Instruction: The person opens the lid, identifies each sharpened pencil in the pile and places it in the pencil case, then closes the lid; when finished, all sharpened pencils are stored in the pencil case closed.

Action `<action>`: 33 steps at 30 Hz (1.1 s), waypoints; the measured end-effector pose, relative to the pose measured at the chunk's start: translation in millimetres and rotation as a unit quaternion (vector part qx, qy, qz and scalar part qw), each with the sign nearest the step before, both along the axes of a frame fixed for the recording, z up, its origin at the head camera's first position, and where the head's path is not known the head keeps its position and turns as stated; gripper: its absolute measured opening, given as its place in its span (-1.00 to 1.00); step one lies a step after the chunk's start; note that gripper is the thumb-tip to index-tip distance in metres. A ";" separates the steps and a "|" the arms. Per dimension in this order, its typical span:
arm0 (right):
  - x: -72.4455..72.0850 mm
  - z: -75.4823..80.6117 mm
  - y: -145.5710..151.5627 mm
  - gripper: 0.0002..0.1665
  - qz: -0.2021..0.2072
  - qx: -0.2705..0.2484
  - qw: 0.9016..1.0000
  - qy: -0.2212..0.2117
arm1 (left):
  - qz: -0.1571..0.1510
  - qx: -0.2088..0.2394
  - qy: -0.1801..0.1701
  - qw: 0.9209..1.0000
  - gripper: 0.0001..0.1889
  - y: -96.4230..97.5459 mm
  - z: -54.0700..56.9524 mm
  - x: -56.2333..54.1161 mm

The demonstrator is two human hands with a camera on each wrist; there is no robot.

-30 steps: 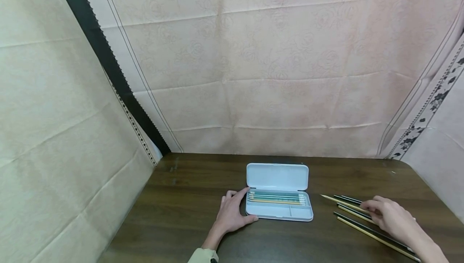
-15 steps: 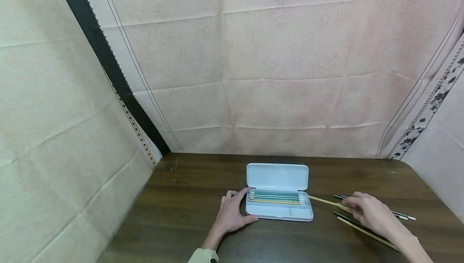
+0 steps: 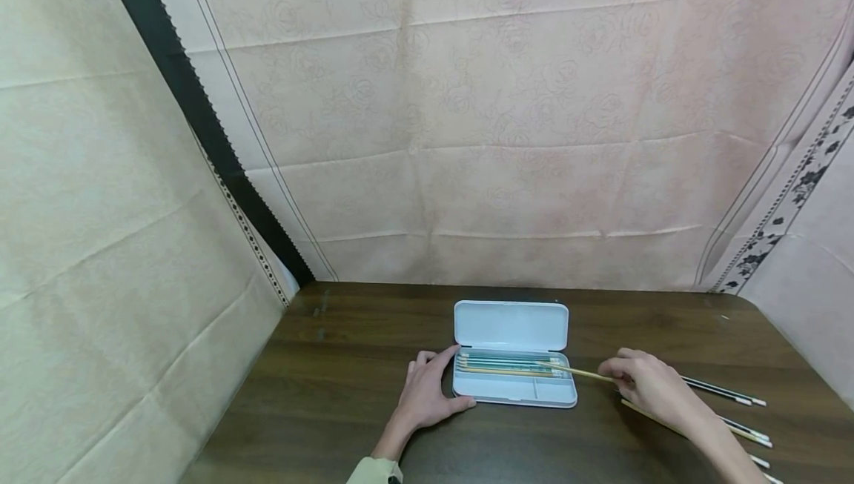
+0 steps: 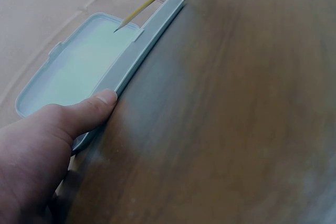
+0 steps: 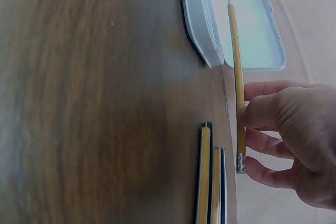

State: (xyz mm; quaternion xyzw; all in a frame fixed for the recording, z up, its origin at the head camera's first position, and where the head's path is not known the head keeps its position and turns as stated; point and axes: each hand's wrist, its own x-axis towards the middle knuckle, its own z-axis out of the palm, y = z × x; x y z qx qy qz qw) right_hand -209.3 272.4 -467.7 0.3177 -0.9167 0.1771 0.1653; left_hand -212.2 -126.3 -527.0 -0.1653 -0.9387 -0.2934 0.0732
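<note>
A light-blue pencil case (image 3: 494,390) lies with its lid (image 3: 511,325) raised, holding a row of green and yellow pencils (image 3: 502,362). My left hand (image 3: 425,396) grips the case's left end, thumb along the front wall and index finger at the back corner. Between thumb and fingers, my right hand (image 3: 657,389) pinches a yellow pencil (image 5: 237,51) near its eraser end. That pencil's sharpened tip points left and overlaps the case's row of pencils in the head view. In the right wrist view its metal ferrule shows below the fingers.
More pencils, black and yellow (image 5: 203,177), lie on the brown wooden table (image 3: 347,425) to the right, partly hidden under my right forearm. Pale patterned cloth (image 3: 507,136) hangs behind the table and along both sides.
My right hand has moved left with the yellow pencil, from the loose pencils toward the case, so the pencil's tip now reaches over it. My left hand has stayed at the case.
</note>
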 end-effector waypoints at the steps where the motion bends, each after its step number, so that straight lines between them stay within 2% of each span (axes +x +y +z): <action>1: -0.9 0.1 -1.8 -0.56 0.002 0.000 1.000 0.000 | 0.000 0.000 0.000 1.000 -0.04 -0.1 0.1 0.1; 7: -4.8 1.7 -13.1 -0.60 0.009 0.003 1.000 0.002 | 0.000 0.002 -0.003 1.000 -0.04 0.1 0.1 -0.3; 14: -8.2 5.1 -29.7 -0.63 0.011 0.010 0.999 -0.043 | 0.002 0.004 -0.008 1.000 -0.04 0.2 -0.4 -0.7; 19: -9.0 6.8 -40.4 -0.65 0.013 0.009 0.998 -0.058 | 0.003 0.005 -0.010 1.000 -0.04 0.7 -0.1 -0.5; 33: -17.7 4.6 -68.3 -0.66 0.038 0.014 0.998 -0.046 | 0.004 0.007 -0.008 1.000 -0.04 1.0 0.1 -0.3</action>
